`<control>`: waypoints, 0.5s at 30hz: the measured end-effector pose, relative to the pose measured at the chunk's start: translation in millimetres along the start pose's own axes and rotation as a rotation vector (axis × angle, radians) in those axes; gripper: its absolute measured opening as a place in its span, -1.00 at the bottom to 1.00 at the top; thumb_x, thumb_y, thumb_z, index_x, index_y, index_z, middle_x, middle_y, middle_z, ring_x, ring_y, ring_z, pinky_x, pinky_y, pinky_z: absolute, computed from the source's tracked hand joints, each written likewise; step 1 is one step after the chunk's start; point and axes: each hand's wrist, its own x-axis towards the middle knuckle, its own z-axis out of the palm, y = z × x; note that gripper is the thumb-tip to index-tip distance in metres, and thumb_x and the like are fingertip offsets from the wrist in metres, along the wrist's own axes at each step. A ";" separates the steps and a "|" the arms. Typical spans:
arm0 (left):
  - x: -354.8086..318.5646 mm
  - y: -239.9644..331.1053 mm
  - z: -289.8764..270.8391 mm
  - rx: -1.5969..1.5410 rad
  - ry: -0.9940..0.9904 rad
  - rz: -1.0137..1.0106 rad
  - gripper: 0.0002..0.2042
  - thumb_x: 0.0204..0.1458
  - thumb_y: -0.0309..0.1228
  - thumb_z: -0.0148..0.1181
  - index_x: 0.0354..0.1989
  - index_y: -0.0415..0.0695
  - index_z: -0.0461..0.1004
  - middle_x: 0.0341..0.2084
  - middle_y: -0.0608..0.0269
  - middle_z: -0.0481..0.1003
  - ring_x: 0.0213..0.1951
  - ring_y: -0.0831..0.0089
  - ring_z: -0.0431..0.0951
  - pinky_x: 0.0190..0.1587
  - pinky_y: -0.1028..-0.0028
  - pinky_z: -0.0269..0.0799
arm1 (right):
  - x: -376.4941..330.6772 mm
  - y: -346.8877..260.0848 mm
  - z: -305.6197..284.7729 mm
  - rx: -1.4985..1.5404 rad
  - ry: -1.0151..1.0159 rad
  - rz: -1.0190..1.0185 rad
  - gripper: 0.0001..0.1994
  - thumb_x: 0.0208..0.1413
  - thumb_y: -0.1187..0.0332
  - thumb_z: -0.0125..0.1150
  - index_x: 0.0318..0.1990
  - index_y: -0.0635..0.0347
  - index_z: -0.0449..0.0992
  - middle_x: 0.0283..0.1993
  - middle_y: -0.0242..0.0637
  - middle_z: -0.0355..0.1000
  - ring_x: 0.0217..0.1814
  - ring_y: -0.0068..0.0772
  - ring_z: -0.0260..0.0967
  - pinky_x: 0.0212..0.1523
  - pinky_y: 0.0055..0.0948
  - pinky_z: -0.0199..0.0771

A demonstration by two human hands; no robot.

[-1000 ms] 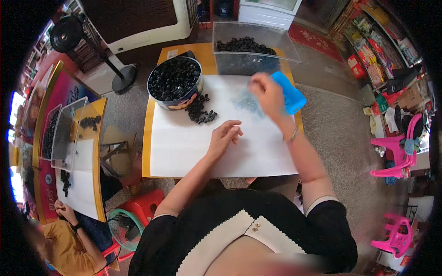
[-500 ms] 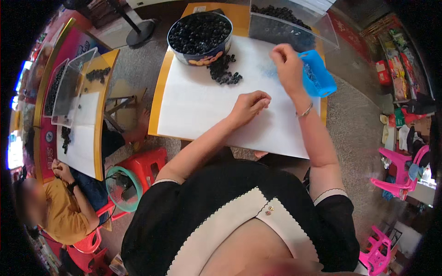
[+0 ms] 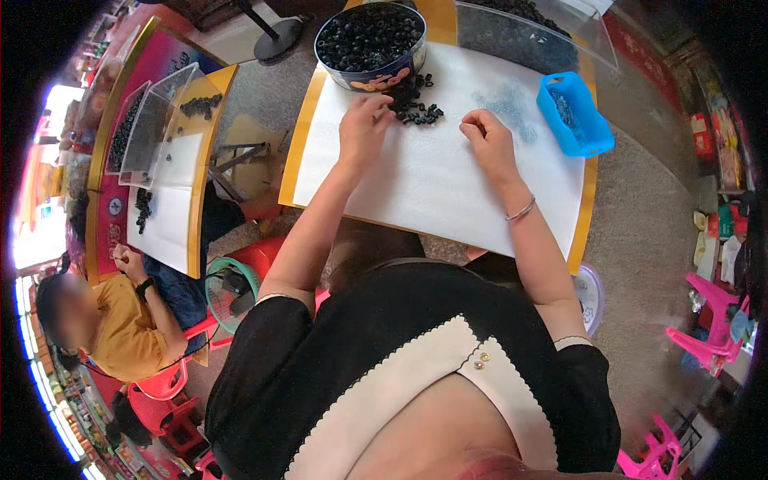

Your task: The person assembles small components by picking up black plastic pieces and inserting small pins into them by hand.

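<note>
Round tin [image 3: 370, 40] at the counter's [image 3: 308, 132] far edge, full of small black rings. Loose pile of black rings [image 3: 416, 104] just beside it on the white sheet [image 3: 432, 184]. Left hand [image 3: 364, 128], fingers curled, touches the pile's near edge. Right hand [image 3: 488, 140] loosely closed on the sheet; whether it pinches anything cannot be told. Blue tray [image 3: 576, 112] at right edge holds pale bits. Sheet's near half bare.
</note>
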 end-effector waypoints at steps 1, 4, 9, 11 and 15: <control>0.9 -2.1 3.1 0.046 -0.069 0.035 -0.81 -0.06 -0.47 0.19 -0.23 -0.15 0.50 -0.35 0.13 0.47 -0.41 0.34 0.50 -0.32 0.44 0.40 | 0.1 -0.3 -0.5 0.007 -0.016 -0.010 -0.86 -0.04 0.38 0.17 -0.35 0.24 0.47 -0.43 -0.20 0.44 -0.40 -0.36 0.37 -0.32 -0.45 0.36; 0.4 3.6 9.3 0.099 -0.173 0.056 -0.78 -0.09 -0.49 0.19 -0.20 -0.12 0.49 -0.33 0.14 0.45 -0.38 0.32 0.50 -0.30 0.41 0.40 | -0.4 2.3 -3.2 0.018 -0.028 -0.015 -0.87 -0.05 0.38 0.17 -0.35 0.24 0.46 -0.42 -0.19 0.43 -0.40 -0.34 0.37 -0.32 -0.44 0.36; -7.2 0.7 15.4 0.137 -0.177 0.118 -0.77 -0.11 -0.48 0.24 -0.21 -0.13 0.50 -0.36 0.14 0.46 -0.42 0.31 0.49 -0.34 0.40 0.38 | 0.8 0.5 -6.3 0.014 -0.053 -0.026 -0.87 -0.05 0.39 0.17 -0.35 0.24 0.45 -0.40 -0.19 0.44 -0.38 -0.33 0.38 -0.31 -0.44 0.36; -9.0 0.8 14.2 0.163 -0.183 0.142 -0.76 -0.12 -0.50 0.23 -0.21 -0.12 0.50 -0.36 0.12 0.46 -0.44 0.28 0.47 -0.34 0.40 0.37 | 1.1 1.7 -6.7 0.015 -0.072 -0.025 -0.87 -0.05 0.39 0.17 -0.35 0.24 0.45 -0.38 -0.19 0.44 -0.36 -0.36 0.39 -0.30 -0.45 0.37; -9.2 0.7 12.7 0.139 -0.163 0.135 -0.79 -0.06 -0.50 0.20 -0.20 -0.16 0.49 -0.40 0.20 0.47 -0.44 0.35 0.47 -0.34 0.44 0.38 | 1.2 3.5 -6.7 0.031 -0.069 -0.014 -0.87 -0.05 0.39 0.17 -0.35 0.24 0.46 -0.38 -0.20 0.44 -0.35 -0.37 0.40 -0.29 -0.46 0.37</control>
